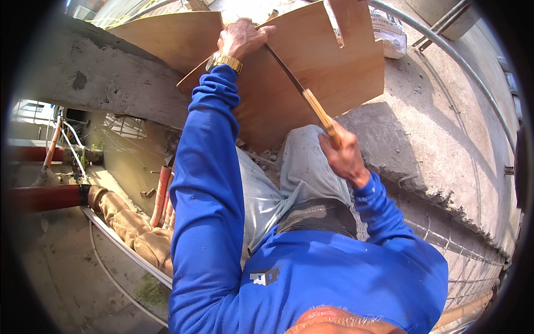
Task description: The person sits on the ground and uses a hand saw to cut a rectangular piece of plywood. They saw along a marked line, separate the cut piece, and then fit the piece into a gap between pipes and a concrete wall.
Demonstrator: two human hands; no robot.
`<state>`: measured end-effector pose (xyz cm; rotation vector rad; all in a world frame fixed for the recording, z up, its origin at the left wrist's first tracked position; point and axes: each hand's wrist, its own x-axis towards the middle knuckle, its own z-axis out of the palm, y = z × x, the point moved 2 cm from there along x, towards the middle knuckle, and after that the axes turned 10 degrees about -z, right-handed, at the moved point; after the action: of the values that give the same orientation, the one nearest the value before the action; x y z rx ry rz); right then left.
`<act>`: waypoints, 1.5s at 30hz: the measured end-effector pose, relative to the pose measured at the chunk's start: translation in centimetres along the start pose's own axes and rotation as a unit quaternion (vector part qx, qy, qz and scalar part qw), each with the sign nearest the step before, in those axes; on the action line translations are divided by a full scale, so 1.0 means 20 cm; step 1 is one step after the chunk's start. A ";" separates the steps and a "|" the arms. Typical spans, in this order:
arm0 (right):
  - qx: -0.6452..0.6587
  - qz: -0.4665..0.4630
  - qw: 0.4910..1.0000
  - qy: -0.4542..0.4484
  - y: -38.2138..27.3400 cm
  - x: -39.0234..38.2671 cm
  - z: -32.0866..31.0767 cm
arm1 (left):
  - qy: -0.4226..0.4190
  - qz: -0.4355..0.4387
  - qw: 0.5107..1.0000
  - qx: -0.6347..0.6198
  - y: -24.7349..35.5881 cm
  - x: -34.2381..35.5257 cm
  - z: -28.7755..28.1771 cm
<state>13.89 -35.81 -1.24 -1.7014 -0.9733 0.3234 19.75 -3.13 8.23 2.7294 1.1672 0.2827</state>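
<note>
My right hand [346, 153] is closed round the wooden handle of a handsaw [316, 106]. The saw's thin dark blade, seen nearly edge-on, slants up and left across a brown plywood sheet [328, 72] and ends beside my left hand [243, 39]. That hand grips the sheet near its upper edge, thumb pointing right; its other fingers are partly hidden. A gold watch is on the left wrist. The plywood leans in front of my knees, with a narrow slot cut into its upper right part. Whether the blade sits in a cut cannot be made out.
A concrete beam [105, 72] runs along the left. Below it are red pipes [47, 199] and rolled burlap [119, 220]. A rough concrete slab [439, 128] lies at right, with a curved metal pipe [461, 61] and a white bag [389, 34] farther back.
</note>
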 end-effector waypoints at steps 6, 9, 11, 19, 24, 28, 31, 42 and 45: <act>0.026 -0.117 0.992 0.028 0.14 0.11 0.28 | -0.076 -0.036 0.994 -0.067 -0.22 0.02 -0.02; 0.058 -0.121 0.991 0.014 0.06 0.01 0.17 | -0.033 -0.053 0.996 -0.056 -0.14 -0.01 -0.02; 0.048 -0.110 0.993 0.024 -0.01 -0.07 0.05 | 0.009 -0.062 0.998 -0.005 -0.01 -0.05 -0.02; 0.038 0.035 0.999 0.008 -0.14 -0.44 -0.14 | 0.014 -0.087 0.996 -0.006 -0.01 -0.05 -0.02; 0.016 -0.042 0.999 0.018 0.10 0.03 0.11 | -0.010 -0.091 0.996 -0.009 -0.13 0.01 0.03; 0.036 -0.094 0.994 0.051 0.20 0.04 0.22 | -0.002 -0.089 0.996 -0.014 -0.15 0.05 0.04; 0.025 -0.041 0.998 0.036 -0.02 0.01 0.07 | -0.045 -0.037 0.998 -0.011 -0.06 -0.02 -0.04; 0.003 -0.071 0.997 0.020 -0.11 -0.24 -0.08 | 0.053 -0.037 0.998 0.020 -0.12 -0.07 0.01; -0.017 -0.112 0.994 0.009 -0.04 0.29 0.12 | 0.004 -0.029 1.000 -0.011 -0.14 -0.06 0.00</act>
<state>15.68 -29.84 0.08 -1.6040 -1.1494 0.1452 16.95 -1.98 7.48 2.6726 1.2339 0.2974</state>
